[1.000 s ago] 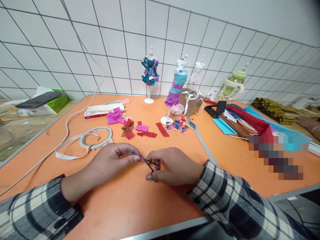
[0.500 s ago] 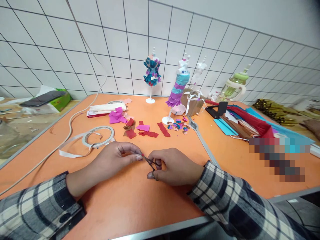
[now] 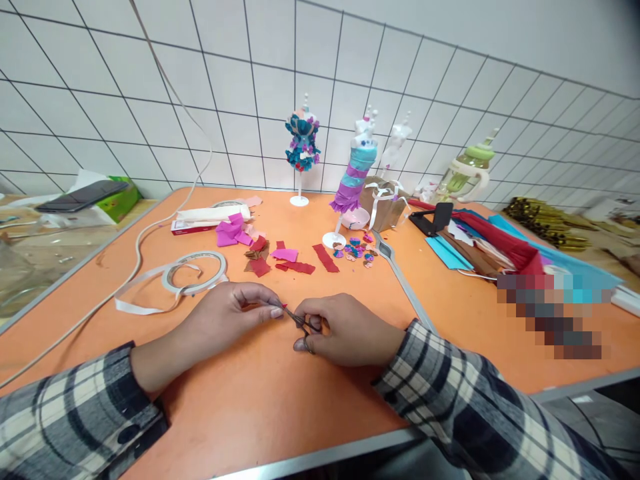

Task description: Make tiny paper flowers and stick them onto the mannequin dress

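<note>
My right hand (image 3: 345, 330) is closed around the handles of a small pair of dark scissors (image 3: 301, 323), whose tips point left toward my other hand. My left hand (image 3: 235, 310) pinches a tiny piece of red crepe paper (image 3: 285, 306), mostly hidden by the fingertips. The scissor blades reach up to that piece, right by my left thumb. Beyond the hands lie red crepe paper strips (image 3: 326, 258), pink paper scraps (image 3: 233, 231) and a small heap of coloured paper cutouts (image 3: 357, 249).
A roll of white tape (image 3: 220, 267) lies left of my hands. At the back stand a teal-decorated dress form (image 3: 302, 143) and a blue-and-purple one (image 3: 353, 177), near a gift bag (image 3: 383, 203). Folded papers (image 3: 505, 247) and a green-lidded bottle (image 3: 470, 173) are on the right.
The scissors have tilted slightly and their handles look closer together. Both hands stay in nearly the same place, and the whole view has shifted a little.
</note>
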